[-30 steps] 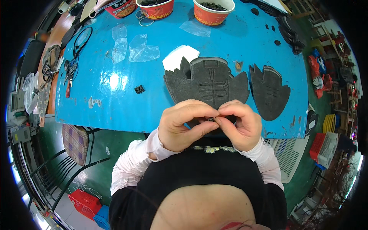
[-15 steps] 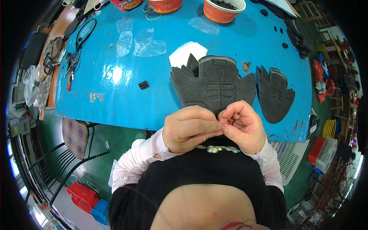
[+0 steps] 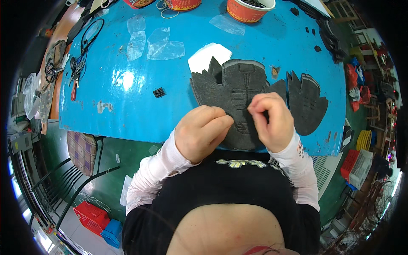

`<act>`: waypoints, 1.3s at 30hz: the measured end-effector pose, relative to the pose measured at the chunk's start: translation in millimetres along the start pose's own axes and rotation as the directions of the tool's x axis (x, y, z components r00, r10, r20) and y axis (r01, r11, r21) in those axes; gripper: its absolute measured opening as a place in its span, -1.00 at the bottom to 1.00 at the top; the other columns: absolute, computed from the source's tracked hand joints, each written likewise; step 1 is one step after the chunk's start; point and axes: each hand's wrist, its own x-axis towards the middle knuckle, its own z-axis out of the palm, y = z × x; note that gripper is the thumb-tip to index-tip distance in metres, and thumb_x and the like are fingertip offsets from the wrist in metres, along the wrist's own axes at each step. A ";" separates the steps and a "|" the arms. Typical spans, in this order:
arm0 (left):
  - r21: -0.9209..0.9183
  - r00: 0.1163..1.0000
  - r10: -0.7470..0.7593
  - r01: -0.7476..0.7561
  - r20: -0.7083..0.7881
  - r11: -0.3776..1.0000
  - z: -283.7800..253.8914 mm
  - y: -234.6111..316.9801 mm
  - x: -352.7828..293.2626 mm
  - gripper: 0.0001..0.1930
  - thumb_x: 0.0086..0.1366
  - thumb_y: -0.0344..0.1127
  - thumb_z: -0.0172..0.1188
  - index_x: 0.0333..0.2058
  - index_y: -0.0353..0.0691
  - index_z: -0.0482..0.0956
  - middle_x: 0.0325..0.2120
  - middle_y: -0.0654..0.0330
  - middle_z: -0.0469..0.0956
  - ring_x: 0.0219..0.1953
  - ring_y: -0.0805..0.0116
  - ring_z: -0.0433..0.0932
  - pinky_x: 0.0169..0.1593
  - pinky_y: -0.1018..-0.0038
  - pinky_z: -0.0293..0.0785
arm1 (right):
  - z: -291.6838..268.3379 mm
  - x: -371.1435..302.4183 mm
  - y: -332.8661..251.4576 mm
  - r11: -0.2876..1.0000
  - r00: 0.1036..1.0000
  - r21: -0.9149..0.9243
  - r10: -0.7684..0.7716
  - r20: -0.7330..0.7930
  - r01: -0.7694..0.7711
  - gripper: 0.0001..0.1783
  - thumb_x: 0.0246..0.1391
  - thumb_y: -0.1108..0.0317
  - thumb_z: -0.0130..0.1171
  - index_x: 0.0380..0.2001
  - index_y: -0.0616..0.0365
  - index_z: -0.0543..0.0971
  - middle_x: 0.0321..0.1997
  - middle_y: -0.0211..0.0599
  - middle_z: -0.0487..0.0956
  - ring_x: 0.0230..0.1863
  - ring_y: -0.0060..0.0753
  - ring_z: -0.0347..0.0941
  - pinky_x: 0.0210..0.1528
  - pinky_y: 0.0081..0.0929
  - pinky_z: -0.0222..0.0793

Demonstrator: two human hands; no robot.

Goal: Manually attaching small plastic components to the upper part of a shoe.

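Observation:
A large dark grey foam-like piece [image 3: 242, 83] with jagged upper corners and raised ridges lies at the table's near edge. Over its lower left side is my left hand [image 3: 202, 132], fingers curled together in a pinch. My right hand [image 3: 273, 121] is pinched too, above the piece's lower right side, a hand's width from the left. Whatever either pinch holds is too small or hidden to tell. To the right lies a similar, smaller dark piece [image 3: 306, 104]. A white sheet [image 3: 206, 58] shows from under the big piece's upper left.
On the blue table [image 3: 119, 114] lie a small black ribbed piece [image 3: 159, 92], clear plastic scraps [image 3: 163, 46] and scissors [image 3: 76, 70]. Paper tubs [image 3: 246, 12] stand at the back, one with black bits inside. A chair [image 3: 83, 153] stands left; a white crate [image 3: 325, 170] is right.
My hands, which met at the fingertips, have parted and moved up over the large dark piece. The right hand has turned so its back shows more. Its lower part is now visible between them.

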 end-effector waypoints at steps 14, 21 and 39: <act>0.197 0.988 -0.076 0.048 0.135 0.979 3.5 6.8 11.8 -0.64 -0.04 -0.59 0.24 -0.18 -0.31 0.54 -0.41 0.15 0.47 -0.41 0.20 0.48 -0.35 0.39 0.44 | 3.0 13.1 0.5 0.906 0.943 -0.311 -0.209 0.261 0.287 -0.83 -0.13 0.53 0.12 -0.40 0.15 0.40 -0.38 -0.26 0.50 -0.35 -0.21 0.44 -0.26 -0.39 0.36; 0.431 0.940 -0.137 -0.011 0.311 0.902 1.3 13.8 19.4 -0.56 -0.06 -0.54 0.19 -0.09 -0.33 0.53 -0.43 0.19 0.38 -0.41 0.28 0.42 -0.32 0.44 0.43 | -7.3 6.9 5.5 0.944 0.982 -0.274 -0.185 0.029 0.185 -0.72 -0.25 0.58 0.19 -0.34 0.18 0.56 -0.40 -0.27 0.47 -0.35 -0.20 0.42 -0.29 -0.39 0.33; 0.442 0.964 -0.076 -0.047 0.256 0.896 4.8 12.3 16.4 -0.64 0.05 -0.44 0.11 -0.10 -0.21 0.51 -0.50 0.24 0.31 -0.46 0.33 0.38 -0.41 0.47 0.37 | -26.0 -22.1 10.2 0.932 0.990 -0.360 -0.022 -0.139 -0.030 -0.58 -0.31 0.65 0.09 -0.33 -0.01 0.67 -0.26 -0.35 0.48 -0.14 -0.23 0.38 -0.02 -0.31 0.18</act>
